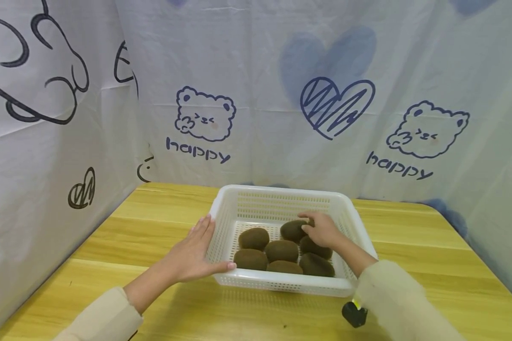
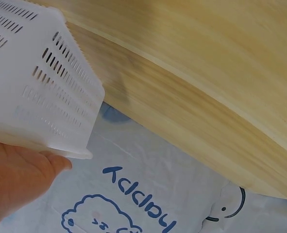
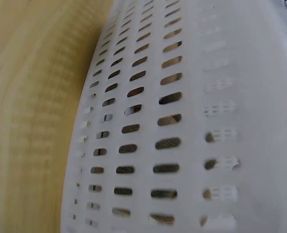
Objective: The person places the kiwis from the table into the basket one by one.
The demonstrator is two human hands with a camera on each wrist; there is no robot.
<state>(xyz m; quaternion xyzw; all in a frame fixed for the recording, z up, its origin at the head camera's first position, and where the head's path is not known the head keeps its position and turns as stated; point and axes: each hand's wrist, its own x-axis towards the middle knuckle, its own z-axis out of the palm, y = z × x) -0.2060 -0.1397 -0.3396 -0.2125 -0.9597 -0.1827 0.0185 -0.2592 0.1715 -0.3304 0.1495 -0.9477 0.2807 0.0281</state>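
A white plastic basket (image 1: 281, 282) with slotted walls stands on the table. Several brown, oval kiwis (image 1: 281, 251) lie inside it, mostly toward the front. My left hand (image 1: 192, 253) rests against the basket's left side, fingers straight along the rim and thumb across the front corner. The left wrist view shows part of that hand (image 2: 22, 179) at the rim. Inside the basket, my right hand (image 1: 324, 231) has its thumb and fingers about the right end of a kiwi (image 1: 292, 230) at the back. In the right wrist view the slotted basket wall (image 3: 148, 116) hides this hand.
The wood-grain table (image 1: 153, 227) extends to both sides of the basket. A small black object (image 1: 354, 314) is by the right sleeve, near the basket's front right corner. White cloth (image 1: 260, 94) with blue drawings hangs behind the table, and more hangs on the left.
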